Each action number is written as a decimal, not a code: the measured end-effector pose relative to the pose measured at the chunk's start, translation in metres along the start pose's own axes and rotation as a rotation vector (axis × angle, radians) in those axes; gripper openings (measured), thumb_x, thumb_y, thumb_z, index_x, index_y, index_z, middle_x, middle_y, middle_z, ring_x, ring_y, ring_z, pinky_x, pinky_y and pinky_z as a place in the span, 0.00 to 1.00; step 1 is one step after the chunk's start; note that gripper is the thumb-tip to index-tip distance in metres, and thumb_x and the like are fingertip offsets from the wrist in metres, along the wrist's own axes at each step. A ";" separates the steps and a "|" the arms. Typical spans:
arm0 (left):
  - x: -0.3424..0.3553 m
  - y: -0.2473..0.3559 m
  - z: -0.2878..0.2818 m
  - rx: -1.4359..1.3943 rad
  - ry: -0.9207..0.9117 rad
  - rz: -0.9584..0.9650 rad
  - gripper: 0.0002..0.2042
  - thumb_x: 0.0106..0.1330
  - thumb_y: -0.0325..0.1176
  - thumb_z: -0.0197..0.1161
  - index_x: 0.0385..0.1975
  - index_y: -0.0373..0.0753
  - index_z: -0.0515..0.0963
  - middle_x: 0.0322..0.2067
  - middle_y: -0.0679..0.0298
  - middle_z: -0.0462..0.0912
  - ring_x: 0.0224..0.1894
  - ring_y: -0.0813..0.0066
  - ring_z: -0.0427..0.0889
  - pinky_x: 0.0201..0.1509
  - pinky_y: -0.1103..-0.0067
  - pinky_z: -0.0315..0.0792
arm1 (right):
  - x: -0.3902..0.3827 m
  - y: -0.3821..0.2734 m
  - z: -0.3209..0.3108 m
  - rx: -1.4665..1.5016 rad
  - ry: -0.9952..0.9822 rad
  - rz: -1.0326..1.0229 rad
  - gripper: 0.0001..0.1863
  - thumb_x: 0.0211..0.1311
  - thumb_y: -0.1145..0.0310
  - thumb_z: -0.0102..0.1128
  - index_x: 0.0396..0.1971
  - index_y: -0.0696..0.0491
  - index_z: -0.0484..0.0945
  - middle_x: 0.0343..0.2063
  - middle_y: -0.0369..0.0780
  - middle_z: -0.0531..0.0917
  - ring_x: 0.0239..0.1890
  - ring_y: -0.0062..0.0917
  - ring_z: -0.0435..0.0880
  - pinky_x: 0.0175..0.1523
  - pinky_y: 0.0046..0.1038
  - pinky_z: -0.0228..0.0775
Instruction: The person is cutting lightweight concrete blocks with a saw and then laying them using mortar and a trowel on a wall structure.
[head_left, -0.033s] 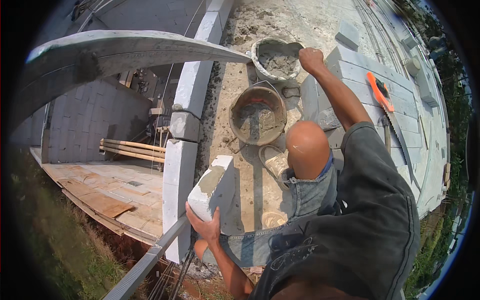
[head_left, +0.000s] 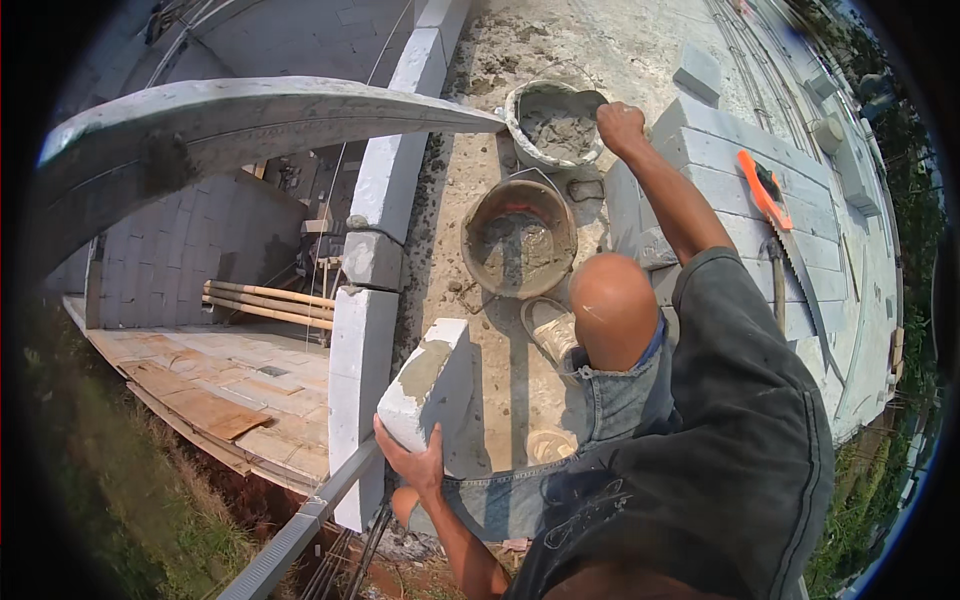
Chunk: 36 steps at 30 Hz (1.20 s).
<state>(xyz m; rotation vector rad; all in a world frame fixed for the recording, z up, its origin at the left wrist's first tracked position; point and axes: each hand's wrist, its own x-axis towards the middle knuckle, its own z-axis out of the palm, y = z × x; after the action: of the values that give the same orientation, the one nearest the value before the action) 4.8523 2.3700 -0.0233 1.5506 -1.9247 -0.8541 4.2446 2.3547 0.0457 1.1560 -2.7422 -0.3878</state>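
Observation:
My left hand [head_left: 418,464] grips the near end of a white lightweight block [head_left: 448,394], thumb on one side and fingers on the other. The block stands on edge beside the low wall, with a patch of grey mortar [head_left: 424,368] on its top face. My right hand [head_left: 622,128] is closed at the rim of the far bucket [head_left: 516,128], which holds wet mortar [head_left: 555,132]. From that fist a dark trowel blade [head_left: 586,102] reaches over the mortar; its handle is hidden in my fingers. A second, brown bucket [head_left: 468,250] with mortar inside stands nearer to me.
A low wall of white blocks [head_left: 362,370] runs along my left, with a drop beyond it. Stacked blocks [head_left: 740,150] stand at right, bearing an orange-handled handsaw [head_left: 795,265]. A curved grey beam [head_left: 270,105] crosses the upper left; a metal bar [head_left: 300,525] lies lower left.
The trowel blade now shows more plainly above the mortar at the far bucket's right rim. My left hand keeps its hold on the block. The whole view has shifted slightly.

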 end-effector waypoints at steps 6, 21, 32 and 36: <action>-0.007 -0.010 0.003 -0.055 0.033 -0.086 0.50 0.46 0.25 0.73 0.71 0.36 0.50 0.68 0.45 0.56 0.69 0.50 0.58 0.72 0.62 0.52 | 0.066 -0.035 0.075 -0.013 -0.013 0.143 0.09 0.60 0.68 0.60 0.34 0.47 0.88 0.38 0.37 0.88 0.43 0.31 0.88 0.40 0.43 0.81; -0.003 -0.006 0.008 0.036 0.048 -0.073 0.50 0.45 0.28 0.73 0.70 0.34 0.51 0.67 0.43 0.58 0.69 0.46 0.58 0.72 0.60 0.52 | 0.079 -0.044 0.158 0.337 -0.056 -0.154 0.11 0.52 0.62 0.65 0.22 0.55 0.85 0.20 0.46 0.84 0.26 0.37 0.86 0.31 0.37 0.77; -0.003 -0.008 0.006 0.032 0.041 -0.015 0.50 0.44 0.29 0.74 0.70 0.32 0.53 0.66 0.44 0.61 0.68 0.47 0.60 0.72 0.62 0.53 | -0.028 -0.028 0.124 1.673 -0.303 0.409 0.26 0.59 0.47 0.67 0.42 0.57 0.79 0.23 0.37 0.80 0.16 0.20 0.77 0.19 0.23 0.69; 0.003 -0.003 0.004 0.019 0.041 -0.008 0.50 0.42 0.30 0.76 0.69 0.32 0.55 0.65 0.44 0.63 0.67 0.46 0.62 0.71 0.61 0.56 | -0.088 -0.019 0.069 1.696 -0.363 0.508 0.27 0.59 0.47 0.67 0.46 0.55 0.78 0.23 0.36 0.80 0.16 0.16 0.76 0.18 0.21 0.68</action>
<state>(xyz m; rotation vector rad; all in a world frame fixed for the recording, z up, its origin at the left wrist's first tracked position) 4.8507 2.3674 -0.0289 1.5756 -1.9038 -0.8034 4.3031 2.4179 -0.0289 0.2816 -3.1236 2.2628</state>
